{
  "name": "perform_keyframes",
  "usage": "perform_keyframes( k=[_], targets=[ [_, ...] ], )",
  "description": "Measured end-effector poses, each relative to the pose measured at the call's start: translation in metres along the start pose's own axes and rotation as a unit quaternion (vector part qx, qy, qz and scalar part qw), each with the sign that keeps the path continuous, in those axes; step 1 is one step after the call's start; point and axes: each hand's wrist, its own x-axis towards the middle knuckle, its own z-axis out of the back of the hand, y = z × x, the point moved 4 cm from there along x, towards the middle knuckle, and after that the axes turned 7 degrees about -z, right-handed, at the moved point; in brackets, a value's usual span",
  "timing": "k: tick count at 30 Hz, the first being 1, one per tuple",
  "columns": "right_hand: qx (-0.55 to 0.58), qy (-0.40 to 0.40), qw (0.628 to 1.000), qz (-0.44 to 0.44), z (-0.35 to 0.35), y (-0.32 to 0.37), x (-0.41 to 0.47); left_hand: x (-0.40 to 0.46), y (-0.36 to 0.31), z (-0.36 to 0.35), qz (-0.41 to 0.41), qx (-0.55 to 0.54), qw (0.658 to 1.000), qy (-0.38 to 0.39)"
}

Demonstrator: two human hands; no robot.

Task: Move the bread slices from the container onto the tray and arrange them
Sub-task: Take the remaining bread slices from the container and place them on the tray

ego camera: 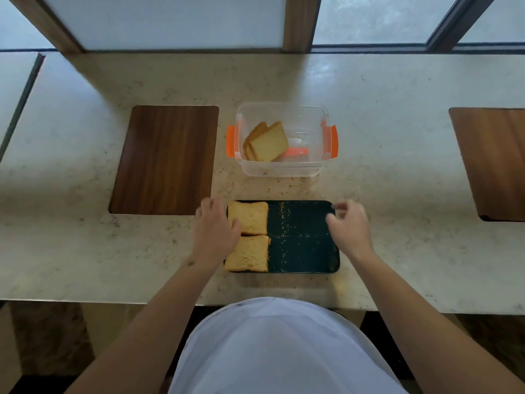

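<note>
A dark tray (pixel 304 251) lies at the counter's near edge, sprinkled with crumbs. Two bread slices rest flat in its left half, a far slice (pixel 250 217) and a near slice (pixel 248 253). Behind the tray stands a clear plastic container (pixel 281 166) with orange clips, and a few more bread slices (pixel 267 143) lean against its left side. My left hand (pixel 214 226) hovers at the tray's left edge, its fingers touching the far slice. Over the tray's right edge my right hand (pixel 348 224) has loosely curled fingers and holds nothing.
A dark wooden board (pixel 164 160) is set into the stone counter left of the container. Another wooden board (pixel 494 163) sits at the far right. Crumbs lie on the counter between container and tray. Window frames run along the back.
</note>
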Motion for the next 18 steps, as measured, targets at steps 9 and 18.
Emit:
perform_keyframes(
  k=[9,18],
  targets=[
    [0.015,0.024,0.986,0.165,-0.011,0.161,0.052,0.127,-0.096,0.039,-0.152,0.101,0.982,-0.042],
    [0.146,0.197,0.948,-0.202,-0.055,0.178,0.120,0.214,-0.102,0.014,-0.067,0.159,0.976,0.136]
  ],
)
